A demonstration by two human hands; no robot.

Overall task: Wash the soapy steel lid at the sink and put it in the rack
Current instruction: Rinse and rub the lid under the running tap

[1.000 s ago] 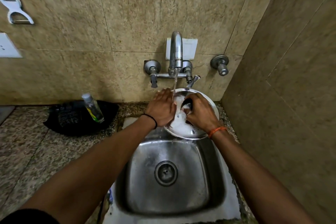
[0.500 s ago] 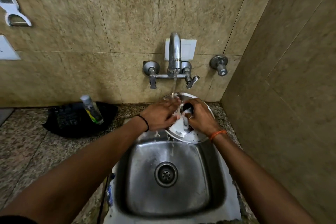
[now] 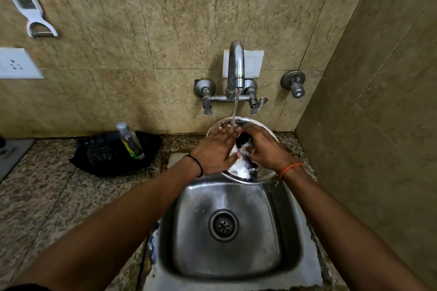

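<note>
The round steel lid (image 3: pixel 244 172) is tilted over the back of the steel sink (image 3: pixel 231 227), under water running from the tap (image 3: pixel 236 66). White foam covers its middle. My right hand (image 3: pixel 264 149) grips the lid's black knob (image 3: pixel 243 140). My left hand (image 3: pixel 215 149) lies flat on the lid's left side, fingers spread, with the water stream hitting its fingertips. No rack is in view.
A black cloth (image 3: pixel 113 153) with a clear bottle (image 3: pixel 130 140) lies on the granite counter (image 3: pixel 35 196) left of the sink. A white grater (image 3: pixel 23 0) and a socket (image 3: pixel 16 64) are on the tiled wall. A side wall (image 3: pixel 378 125) stands close on the right.
My left hand has slid up and across the lid's face toward the water stream. The lid has tipped a little and some foam has washed off.
</note>
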